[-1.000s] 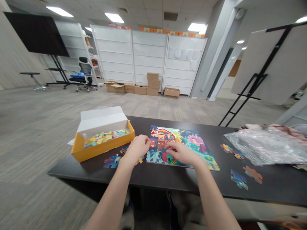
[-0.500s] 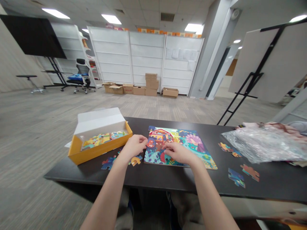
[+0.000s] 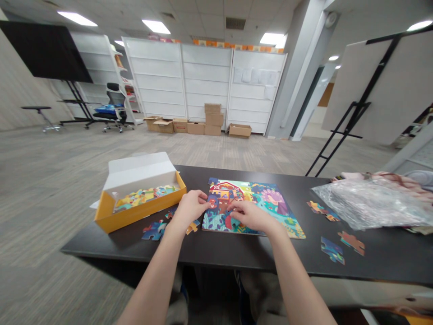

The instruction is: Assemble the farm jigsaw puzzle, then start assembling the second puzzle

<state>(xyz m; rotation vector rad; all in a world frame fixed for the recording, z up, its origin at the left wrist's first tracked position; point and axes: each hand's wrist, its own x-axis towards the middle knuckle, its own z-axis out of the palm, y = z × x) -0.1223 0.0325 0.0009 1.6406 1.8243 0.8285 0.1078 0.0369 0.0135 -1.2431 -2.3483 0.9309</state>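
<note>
A colourful jigsaw puzzle (image 3: 267,203) with a red barn and a purple peacock lies flat on the black table (image 3: 223,253). At its left edge is my left hand (image 3: 192,206), fingers bent together over a red piece (image 3: 213,201) whose edge they touch. My right hand (image 3: 246,214) rests on the lower middle of the picture, fingers curled; whatever is under them is hidden. Loose blue pieces (image 3: 154,230) and an orange piece (image 3: 192,227) lie beside my left forearm, partly covered by it.
An open yellow box (image 3: 142,214) of puzzle pieces stands on the left. On the right are loose pieces (image 3: 333,250), (image 3: 352,242), (image 3: 318,207) and a clear plastic bag (image 3: 372,203) over cloth. A whiteboard stand (image 3: 352,117) rises behind the table.
My left hand has shifted slightly right, onto the puzzle's left edge. My right hand has barely moved. The view has moved a little.
</note>
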